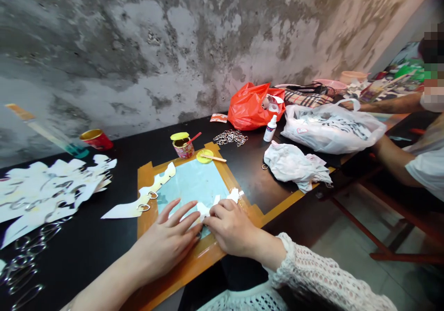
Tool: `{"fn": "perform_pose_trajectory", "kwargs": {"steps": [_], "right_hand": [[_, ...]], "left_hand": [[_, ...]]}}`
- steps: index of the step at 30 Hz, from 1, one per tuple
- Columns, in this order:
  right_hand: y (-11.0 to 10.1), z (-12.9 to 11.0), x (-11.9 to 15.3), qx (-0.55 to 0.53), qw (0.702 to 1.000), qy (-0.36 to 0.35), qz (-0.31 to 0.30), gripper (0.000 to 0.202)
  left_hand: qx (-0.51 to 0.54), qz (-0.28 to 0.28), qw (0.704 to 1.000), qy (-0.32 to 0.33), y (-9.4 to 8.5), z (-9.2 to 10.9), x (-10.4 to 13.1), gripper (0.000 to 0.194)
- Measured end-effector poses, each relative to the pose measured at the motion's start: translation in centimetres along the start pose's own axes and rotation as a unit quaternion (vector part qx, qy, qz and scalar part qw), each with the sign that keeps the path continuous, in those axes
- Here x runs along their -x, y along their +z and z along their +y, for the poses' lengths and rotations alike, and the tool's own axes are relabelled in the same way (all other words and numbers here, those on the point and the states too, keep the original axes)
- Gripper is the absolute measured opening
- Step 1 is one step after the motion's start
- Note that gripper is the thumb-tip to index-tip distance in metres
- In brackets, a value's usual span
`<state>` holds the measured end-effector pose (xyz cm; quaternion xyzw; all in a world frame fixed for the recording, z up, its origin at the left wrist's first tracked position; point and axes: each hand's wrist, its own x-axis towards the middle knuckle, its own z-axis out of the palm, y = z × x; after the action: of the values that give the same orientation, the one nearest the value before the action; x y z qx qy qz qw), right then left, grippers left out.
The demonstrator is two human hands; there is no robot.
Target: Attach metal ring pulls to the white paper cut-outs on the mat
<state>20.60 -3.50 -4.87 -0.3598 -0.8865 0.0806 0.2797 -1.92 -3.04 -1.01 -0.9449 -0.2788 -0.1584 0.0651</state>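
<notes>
A light-blue work sheet (208, 172) lies on the black table, framed by brown tape. Over its near edge rests my left hand (169, 239), fingers stretched out and apart, the tips by a white paper cutout (233, 195) with a notched edge. My right hand (231, 227) has curled fingers closed on this cutout, hiding much of it. Another white cutout strip (126, 210), with two metal rings (143, 207) on it, lies at the sheet's left edge. Beyond the sheet stand a small open can (183, 150) and a yellow lid (204, 156) with a wooden stick (215, 158) across it.
White cutouts (41, 186) and metal rings (24, 264) are heaped at left, near a red tin (97, 139). A ring pile (231, 137), red bag (248, 107), white bottle (270, 129), cloth (294, 163) and white bag (326, 130) lie right. Another person's arm (391, 156) is beyond.
</notes>
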Motion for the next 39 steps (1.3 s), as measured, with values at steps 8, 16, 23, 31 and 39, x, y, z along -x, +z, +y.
{"fn": "perform_pose_trajectory", "kwargs": {"steps": [8, 16, 23, 31, 39], "right_hand": [[-0.7, 0.0, -0.4, -0.044, 0.999, 0.002, 0.01, 0.015], [-1.2, 0.2, -0.4, 0.03, 0.998, -0.041, -0.024, 0.02], [-2.2, 0.7, -1.3, 0.118, 0.979, -0.152, -0.069, 0.014], [-2.8, 0.3, -3.1, 0.174, 0.937, -0.29, -0.084, 0.016], [-2.0, 0.3, -1.7, 0.066, 0.993, -0.081, -0.049, 0.016]], "left_hand": [[0.026, -0.056, 0.995, -0.082, -0.6, 0.1, -0.3, 0.028], [0.087, -0.036, 0.982, -0.165, -0.4, -0.8, 0.1, 0.019], [0.064, 0.068, 0.973, -0.211, -0.6, -1.9, 1.7, 0.014], [0.033, 0.086, 0.974, -0.207, 0.2, -1.8, 2.1, 0.016], [0.022, 0.06, 0.985, -0.162, -2.1, 0.7, 2.8, 0.019]]}}
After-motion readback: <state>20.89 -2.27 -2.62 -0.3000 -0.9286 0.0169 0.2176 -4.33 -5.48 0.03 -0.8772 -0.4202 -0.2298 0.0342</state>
